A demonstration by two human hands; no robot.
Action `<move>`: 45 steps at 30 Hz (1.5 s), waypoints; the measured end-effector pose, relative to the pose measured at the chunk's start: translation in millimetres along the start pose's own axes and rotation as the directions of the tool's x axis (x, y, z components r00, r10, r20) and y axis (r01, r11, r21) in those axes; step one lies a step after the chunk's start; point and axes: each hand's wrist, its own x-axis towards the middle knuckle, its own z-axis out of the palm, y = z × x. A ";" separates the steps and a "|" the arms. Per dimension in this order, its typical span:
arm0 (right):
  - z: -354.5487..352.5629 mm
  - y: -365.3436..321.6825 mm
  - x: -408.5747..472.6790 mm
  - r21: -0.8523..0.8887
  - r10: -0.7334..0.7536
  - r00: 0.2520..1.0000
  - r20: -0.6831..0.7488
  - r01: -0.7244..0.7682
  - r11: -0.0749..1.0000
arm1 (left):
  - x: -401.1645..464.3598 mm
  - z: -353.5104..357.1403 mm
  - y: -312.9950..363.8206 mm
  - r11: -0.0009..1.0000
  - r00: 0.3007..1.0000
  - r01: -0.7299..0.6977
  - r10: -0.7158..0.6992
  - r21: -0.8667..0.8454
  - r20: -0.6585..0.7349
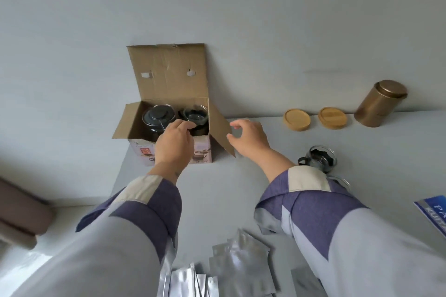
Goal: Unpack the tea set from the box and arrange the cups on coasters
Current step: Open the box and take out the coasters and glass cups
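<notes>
Inside the open brown cardboard box [169,103] at the table's far-left corner, the left hand [175,138] pinches a glass cup [194,116] while the right hand [248,136] hovers loosely curled, holding nothing.

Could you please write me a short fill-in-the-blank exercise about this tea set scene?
1. The number of wooden coasters on the table is ____.
2. The left hand reaches into the open cardboard ____.
3. The gold canister stands to the ____ of the coasters.
4. The glass cup already unpacked sits on the table, not on a ____.

Missing words: two; box; right; coaster
</notes>
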 end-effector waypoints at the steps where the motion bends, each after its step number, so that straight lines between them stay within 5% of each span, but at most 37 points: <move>1: 5.9 -11.6 9.4 -0.006 -0.025 1.000 -0.005 0.025 1.000 | 7.4 -3.3 -9.4 1.000 0.999 0.010 -0.010 0.010 -0.035; 10: 69.8 -63.0 79.1 -0.298 -0.034 0.992 0.120 0.069 0.952 | 56.4 11.6 -80.7 0.969 0.972 0.088 -0.134 0.230 0.191; 17: 92.0 -85.8 105.9 -0.537 0.074 0.997 0.010 -0.057 0.841 | 46.1 26.8 -86.9 0.945 0.984 0.064 -0.112 0.321 0.135; 22: 101.5 -85.2 108.0 -0.619 -0.015 0.996 -0.089 -0.043 0.784 | 47.2 28.5 -88.3 0.941 0.986 0.049 -0.099 0.335 0.133; 27: 88.4 -86.2 108.7 -0.438 0.003 0.997 -0.081 -0.038 0.898 | 47.3 28.2 -88.4 0.938 0.984 0.044 -0.100 0.345 0.146; 30: 76.9 -87.7 105.6 -0.121 0.040 0.990 -0.137 -0.056 0.991 | 47.3 27.4 -87.6 0.933 0.981 0.043 -0.106 0.357 0.160; 35: 47.0 -83.3 90.6 0.260 0.060 0.984 -0.165 -0.015 0.966 | 47.5 23.4 -85.2 0.928 0.975 0.037 -0.116 0.371 0.191; 42: 15.4 -52.6 48.1 0.375 0.128 0.984 -0.124 -0.073 0.924 | 49.7 13.9 -83.5 0.911 0.956 0.023 -0.141 0.412 0.258; 45: -2.4 -30.8 34.4 0.417 0.142 0.984 -0.105 -0.086 0.905 | 49.6 3.9 -73.9 0.920 0.974 0.049 -0.131 0.390 0.186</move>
